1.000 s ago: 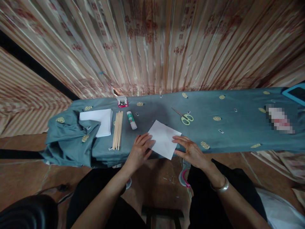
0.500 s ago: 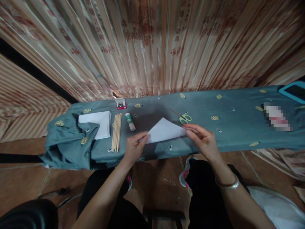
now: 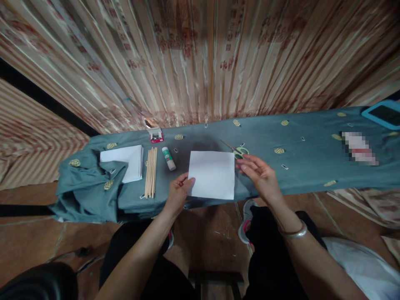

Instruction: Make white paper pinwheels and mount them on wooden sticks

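A white square sheet of paper (image 3: 211, 175) is held up over the front part of the cloth-covered table. My left hand (image 3: 178, 191) pinches its left edge, thumb on top. Just off the paper's right edge, my right hand (image 3: 261, 174) has its fingers apart and holds nothing. Behind the right fingertips lie scissors (image 3: 240, 151) with pale green handles, partly covered by the hand. To the left of the paper are a glue stick (image 3: 168, 158) and a row of several thin wooden sticks (image 3: 151, 173).
A stack of white paper (image 3: 136, 164) lies at the left, partly under bunched cloth. A small red box (image 3: 156, 136) of metal bits stands at the back. On the right are a blurred-out item (image 3: 359, 148) and a blue-framed tablet (image 3: 383, 114). The table (image 3: 309, 162) is narrow.
The paper was folded into a triangle between both hands; now it is opened out into a square. My right hand has let go of its corner.
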{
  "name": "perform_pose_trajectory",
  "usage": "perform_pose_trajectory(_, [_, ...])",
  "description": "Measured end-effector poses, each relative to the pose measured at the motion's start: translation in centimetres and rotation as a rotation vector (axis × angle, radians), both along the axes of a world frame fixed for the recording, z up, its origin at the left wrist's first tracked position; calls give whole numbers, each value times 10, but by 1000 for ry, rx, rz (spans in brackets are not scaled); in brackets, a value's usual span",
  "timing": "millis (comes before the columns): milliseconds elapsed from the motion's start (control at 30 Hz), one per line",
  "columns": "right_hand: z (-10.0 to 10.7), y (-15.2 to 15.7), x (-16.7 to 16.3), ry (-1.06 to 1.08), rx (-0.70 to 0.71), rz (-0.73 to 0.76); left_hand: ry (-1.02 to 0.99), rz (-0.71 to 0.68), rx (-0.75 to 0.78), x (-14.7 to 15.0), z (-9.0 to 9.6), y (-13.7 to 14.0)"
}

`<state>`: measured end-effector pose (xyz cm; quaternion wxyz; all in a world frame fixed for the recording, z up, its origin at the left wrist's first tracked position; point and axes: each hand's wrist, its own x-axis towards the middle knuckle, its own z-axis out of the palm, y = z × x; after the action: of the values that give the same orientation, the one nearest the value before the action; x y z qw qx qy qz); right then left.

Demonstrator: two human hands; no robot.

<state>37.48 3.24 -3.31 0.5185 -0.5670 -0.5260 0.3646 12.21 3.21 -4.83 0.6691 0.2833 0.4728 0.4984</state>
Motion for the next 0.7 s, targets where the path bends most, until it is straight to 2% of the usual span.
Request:
perform_pose_trajectory(67, [4, -9, -8, -260, 120, -13, -50, 22, -17, 4, -3, -3])
perform_pose_trajectory(100, [5, -15, -13, -413, 175, 29, -68, 28, -25, 6, -4, -4])
perform_pose_trajectory(200, [0, -34, -34, -734, 314, 296, -85, 20, -46, 10, -7, -12])
perform_pose_trajectory(267, [-10, -42, -46, -837, 336, 390, -80, 0, -56, 10, -8, -17])
perform_pose_trajectory(400, [-27, -48, -51, -885, 329, 379, 22, -107, -21, -1, -12, -22])
perform_pose_trajectory(467, [-29, -48, -47, -857, 337, 363, 195, -152, 117, -11, -15, -21])
perform_pose_trajectory(600, [-24, -53, -39, -717, 350, 395, 823, -195, 658, -30, -16, -15])
perform_pose_trajectory(633, [-23, -55, -38, -665, 341, 414, 922, -245, 752, -32, -15, -14])
perform_pose_trajectory(700, [-24, -56, -37, -564, 288, 417, 1022, -346, 833, -34, -14, -11])
